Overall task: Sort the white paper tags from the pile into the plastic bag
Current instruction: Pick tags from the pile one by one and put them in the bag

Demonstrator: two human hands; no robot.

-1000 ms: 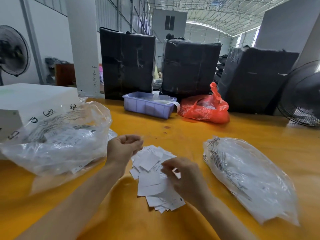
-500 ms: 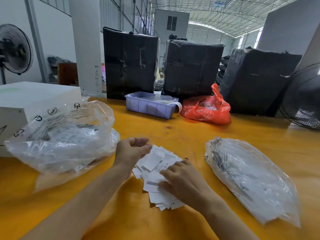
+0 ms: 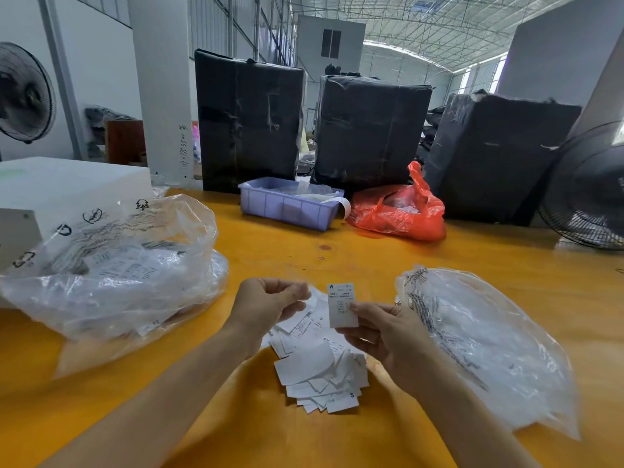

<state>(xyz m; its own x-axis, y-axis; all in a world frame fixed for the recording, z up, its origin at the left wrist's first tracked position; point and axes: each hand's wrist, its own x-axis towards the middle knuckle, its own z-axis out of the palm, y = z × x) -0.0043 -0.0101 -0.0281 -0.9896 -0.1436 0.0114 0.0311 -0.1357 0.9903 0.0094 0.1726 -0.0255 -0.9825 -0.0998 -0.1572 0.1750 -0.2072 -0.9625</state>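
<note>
A loose pile of white paper tags (image 3: pixel 317 369) lies on the yellow table (image 3: pixel 304 251), right in front of me. My right hand (image 3: pixel 391 336) pinches one printed tag (image 3: pixel 341 305), marked W at its top corner, and holds it upright above the pile. Just left of that tag my left hand (image 3: pixel 266 305) hovers over the pile's far edge with its fingers curled; I see nothing in it. A clear plastic bag (image 3: pixel 483 339) with tags inside lies flat to the right. A bigger, crumpled clear plastic bag (image 3: pixel 118 265) of printed tags sits to the left.
A white box (image 3: pixel 60 187) stands behind the left bag. At the table's back are a purple tray (image 3: pixel 287 207), a red plastic bag (image 3: pixel 398 211) and three black-wrapped bales (image 3: pixel 250 119). A fan (image 3: pixel 587 194) stands at the far right, another fan (image 3: pixel 23 92) at the far left.
My right hand was pressing down on the pile; it has lifted with a single tag pinched in it. My left hand rose slightly off the pile.
</note>
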